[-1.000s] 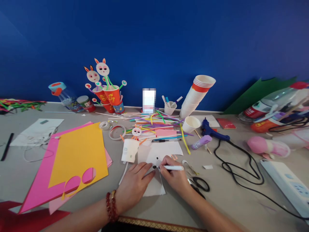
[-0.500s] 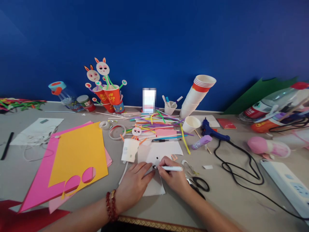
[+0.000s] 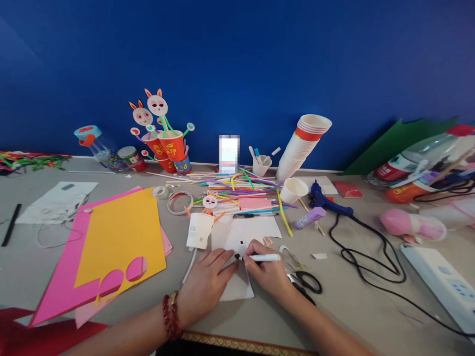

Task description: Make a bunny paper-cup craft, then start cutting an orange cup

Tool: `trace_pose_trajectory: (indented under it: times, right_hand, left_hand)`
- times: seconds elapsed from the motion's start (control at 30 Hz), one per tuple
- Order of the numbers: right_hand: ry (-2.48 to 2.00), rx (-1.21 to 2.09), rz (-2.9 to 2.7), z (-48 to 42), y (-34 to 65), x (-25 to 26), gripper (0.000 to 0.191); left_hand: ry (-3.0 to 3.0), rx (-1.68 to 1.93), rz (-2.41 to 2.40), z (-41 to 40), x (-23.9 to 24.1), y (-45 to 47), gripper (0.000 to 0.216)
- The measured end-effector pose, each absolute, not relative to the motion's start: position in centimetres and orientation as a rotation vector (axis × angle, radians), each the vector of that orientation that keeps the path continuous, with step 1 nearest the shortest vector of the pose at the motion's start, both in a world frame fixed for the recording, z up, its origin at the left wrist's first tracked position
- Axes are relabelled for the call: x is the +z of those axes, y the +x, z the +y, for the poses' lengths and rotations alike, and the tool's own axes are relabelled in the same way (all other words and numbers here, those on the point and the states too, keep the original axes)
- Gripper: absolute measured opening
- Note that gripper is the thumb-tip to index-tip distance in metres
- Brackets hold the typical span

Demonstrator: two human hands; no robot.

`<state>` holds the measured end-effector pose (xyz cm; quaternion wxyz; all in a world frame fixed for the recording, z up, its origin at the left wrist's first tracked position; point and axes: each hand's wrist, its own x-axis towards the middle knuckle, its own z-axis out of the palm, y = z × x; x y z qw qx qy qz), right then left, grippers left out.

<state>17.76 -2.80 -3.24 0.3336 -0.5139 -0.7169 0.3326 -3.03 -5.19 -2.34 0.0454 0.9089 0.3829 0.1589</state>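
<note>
My right hand [image 3: 267,271] grips a white marker pen [image 3: 264,257] with its black tip down on a white sheet of paper [image 3: 256,228]. My left hand [image 3: 206,284], with a red bead bracelet on the wrist, lies flat with fingers stretched out on the same paper, just left of the pen tip. A small black dot is drawn on the paper above the tip. A white paper cup [image 3: 199,230] lies on its side just beyond my left hand.
Yellow card [image 3: 118,237] over pink card [image 3: 59,287] lies to the left. Black scissors [image 3: 306,283] sit right of my right hand. A blue glue gun [image 3: 326,200] with black cord, coloured straws [image 3: 237,190], stacked cups [image 3: 302,143] and bunny cups [image 3: 168,146] stand behind.
The pen tip has shifted very slightly on the paper; both hands stay in nearly the same place.
</note>
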Motion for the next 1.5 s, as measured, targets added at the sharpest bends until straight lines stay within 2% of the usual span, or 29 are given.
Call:
trace_pose_trajectory:
  times: [1.5]
  right_hand:
    - [-1.333,0.877,-1.821,-2.81,17.93,-3.81,0.017]
  left_hand:
    - [2.781,0.496,1.161,-5.17,-2.51,-3.07,0.035]
